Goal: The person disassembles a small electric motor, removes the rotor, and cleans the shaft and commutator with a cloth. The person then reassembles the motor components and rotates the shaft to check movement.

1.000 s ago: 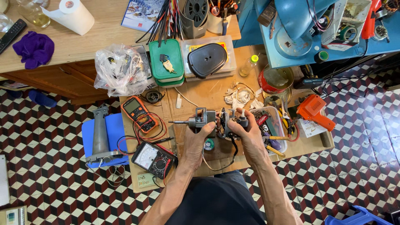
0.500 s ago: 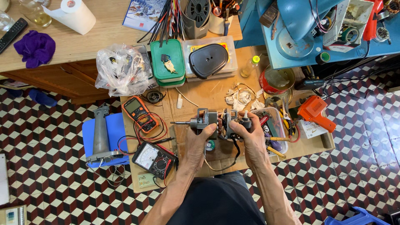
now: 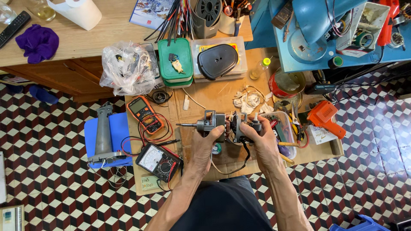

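Observation:
Above a low wooden table (image 3: 214,96) I hold a small electric fan motor in two halves. My left hand (image 3: 205,143) grips the grey front housing (image 3: 212,122), whose thin metal shaft points left. My right hand (image 3: 259,139) grips the dark rear part with its windings (image 3: 242,126). The two halves sit close together, a narrow gap between them. A black cable hangs from the motor toward my lap.
An orange multimeter (image 3: 143,112) and a black analog meter (image 3: 157,161) lie to the left. Green boxes (image 3: 175,60), a black cover (image 3: 217,61), a plastic bag (image 3: 128,68), an orange tool (image 3: 325,117) and a parts tray (image 3: 284,128) crowd the table. A grey stand rests on a blue stool (image 3: 105,137).
Both hands have kept hold of the motor in about the same place. My right hand has shifted its grip slightly on the rear part.

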